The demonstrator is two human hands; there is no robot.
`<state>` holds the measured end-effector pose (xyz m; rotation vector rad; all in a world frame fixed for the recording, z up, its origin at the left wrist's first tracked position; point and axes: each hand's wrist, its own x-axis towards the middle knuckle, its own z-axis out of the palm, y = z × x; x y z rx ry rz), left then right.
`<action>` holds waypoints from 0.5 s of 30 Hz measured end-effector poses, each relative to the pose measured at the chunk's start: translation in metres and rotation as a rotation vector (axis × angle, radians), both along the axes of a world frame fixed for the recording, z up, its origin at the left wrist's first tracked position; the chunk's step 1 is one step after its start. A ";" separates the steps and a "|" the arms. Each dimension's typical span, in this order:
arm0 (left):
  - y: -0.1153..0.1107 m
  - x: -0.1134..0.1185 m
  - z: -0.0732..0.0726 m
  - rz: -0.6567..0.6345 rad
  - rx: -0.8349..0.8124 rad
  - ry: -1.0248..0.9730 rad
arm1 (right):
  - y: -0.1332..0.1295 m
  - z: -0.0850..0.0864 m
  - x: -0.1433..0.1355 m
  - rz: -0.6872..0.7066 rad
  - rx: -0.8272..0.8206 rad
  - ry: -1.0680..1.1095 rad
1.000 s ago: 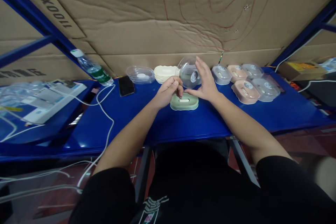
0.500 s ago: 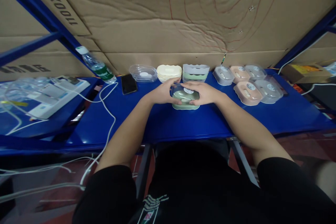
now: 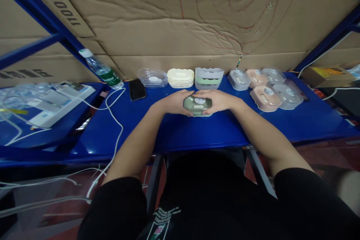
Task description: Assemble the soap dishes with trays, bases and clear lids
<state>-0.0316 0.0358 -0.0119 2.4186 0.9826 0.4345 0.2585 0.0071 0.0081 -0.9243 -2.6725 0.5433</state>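
A green soap box [image 3: 198, 106] with a clear lid stands on the blue table in front of me. My left hand [image 3: 177, 102] wraps round its left side, and my right hand [image 3: 218, 102] grips the right side. The lid lies low over the green base, a round white label on top; my fingers hide its edges. Just behind are a stack of cream trays [image 3: 180, 78] and a stack of grey and green trays [image 3: 209, 78]. Clear lids [image 3: 152, 78] lie left of the cream stack.
Several lidded boxes, grey [image 3: 239, 79] and pink [image 3: 265, 98], stand at the right. On the left are a phone [image 3: 137, 90], a leaning water bottle [image 3: 102, 70] and a white cable [image 3: 119, 123]. Cardboard [image 3: 146, 30] walls off the back; a carton [image 3: 329, 77] sits far right.
The clear lid has come down from a tilted position onto the green base. Both hands have lowered with it and still hold the box.
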 end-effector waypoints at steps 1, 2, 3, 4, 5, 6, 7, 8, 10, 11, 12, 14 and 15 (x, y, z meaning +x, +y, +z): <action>0.000 0.000 0.000 -0.004 0.000 -0.013 | 0.001 -0.001 0.001 0.003 -0.010 0.007; 0.000 -0.001 -0.001 -0.015 0.006 -0.025 | 0.002 -0.002 0.001 0.008 -0.022 0.014; 0.001 -0.001 -0.002 -0.032 0.018 -0.035 | 0.003 -0.003 0.001 0.015 -0.034 0.022; 0.001 -0.002 -0.002 -0.049 0.033 -0.041 | 0.004 -0.005 0.001 0.023 -0.046 0.032; 0.002 -0.002 -0.003 -0.063 0.047 -0.041 | 0.005 -0.006 0.001 0.031 -0.056 0.042; 0.002 -0.002 -0.003 -0.073 0.057 -0.036 | 0.005 -0.007 0.001 0.036 -0.064 0.051; 0.002 -0.002 -0.004 -0.077 0.063 -0.028 | 0.005 -0.007 0.001 0.039 -0.070 0.058; 0.002 -0.002 -0.004 -0.076 0.063 -0.018 | 0.005 -0.008 0.000 0.039 -0.076 0.063; 0.002 -0.002 -0.003 -0.068 0.056 -0.004 | 0.005 -0.009 -0.001 0.034 -0.085 0.064; 0.002 -0.002 -0.003 -0.069 0.054 0.002 | 0.005 -0.009 -0.001 0.029 -0.088 0.060; 0.002 -0.002 -0.003 -0.071 0.054 0.009 | 0.005 -0.010 -0.001 0.024 -0.090 0.057; 0.002 -0.001 -0.001 -0.072 0.057 0.034 | 0.007 -0.012 0.000 0.015 -0.087 0.061; 0.002 0.000 0.000 -0.063 0.056 0.052 | 0.008 -0.012 0.001 0.014 -0.084 0.072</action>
